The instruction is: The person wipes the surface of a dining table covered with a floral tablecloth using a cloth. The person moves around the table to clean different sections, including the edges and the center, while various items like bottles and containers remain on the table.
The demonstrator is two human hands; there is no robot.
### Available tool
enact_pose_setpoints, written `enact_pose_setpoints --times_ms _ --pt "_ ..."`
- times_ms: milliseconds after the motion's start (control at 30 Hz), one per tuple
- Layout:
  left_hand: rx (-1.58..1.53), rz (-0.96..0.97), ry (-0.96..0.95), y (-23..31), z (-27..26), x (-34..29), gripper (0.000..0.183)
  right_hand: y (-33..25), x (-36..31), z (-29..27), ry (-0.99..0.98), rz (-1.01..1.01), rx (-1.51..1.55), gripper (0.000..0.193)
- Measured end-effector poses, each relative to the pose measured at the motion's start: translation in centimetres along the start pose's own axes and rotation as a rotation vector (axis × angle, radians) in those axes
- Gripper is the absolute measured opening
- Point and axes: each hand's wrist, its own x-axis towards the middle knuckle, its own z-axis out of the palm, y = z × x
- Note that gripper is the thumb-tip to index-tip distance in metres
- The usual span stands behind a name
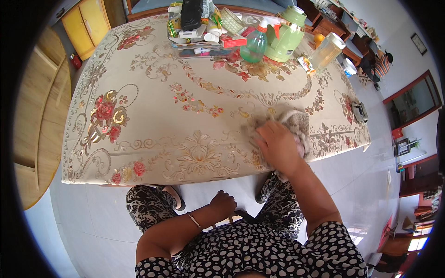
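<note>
My right hand point(277, 144) presses down on a brownish-grey patterned cloth point(296, 123) at the table's near right part, its fingers bent over the bunched fabric. The cloth's left edge is slightly blurred. Beneath it lies a cream tablecloth point(153, 111) printed with red roses and gold scrolls, which covers the table. My left hand point(223, 205) is curled into a fist in front of my body, below the table edge and above my lap. Nothing shows in it. A bracelet point(193, 220) circles that wrist.
At the table's far side stand a green spray bottle point(254, 46), a light green thermos jug point(285, 34), a clear jar with a white lid point(327, 52) and a tray point(194, 44) heaped with small items. A dark object point(359, 112) sits at the right edge. A round wooden board point(41, 120) stands left.
</note>
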Motion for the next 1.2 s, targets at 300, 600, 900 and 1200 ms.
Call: enact_pose_setpoints --times_ms 300,600,900,1200 --pt "-0.016 -0.012 -0.009 -0.5 -0.3 0.6 0.012 5.7 9.9 3.9 0.04 0.022 -0.057 0.02" --pt "-0.005 -0.007 -0.04 -1.0 -0.8 0.5 0.009 7.6 15.9 7.4 0.058 0.203 -0.207 0.024" --pt "0.01 -0.03 -0.017 -1.7 -0.2 0.3 0.014 2.0 9.1 5.2 0.049 -0.014 -0.123 0.02" --pt "0.054 -0.08 -0.045 -2.1 0.0 0.5 0.021 -2.8 0.7 1.4 0.003 -0.182 -0.039 0.025"
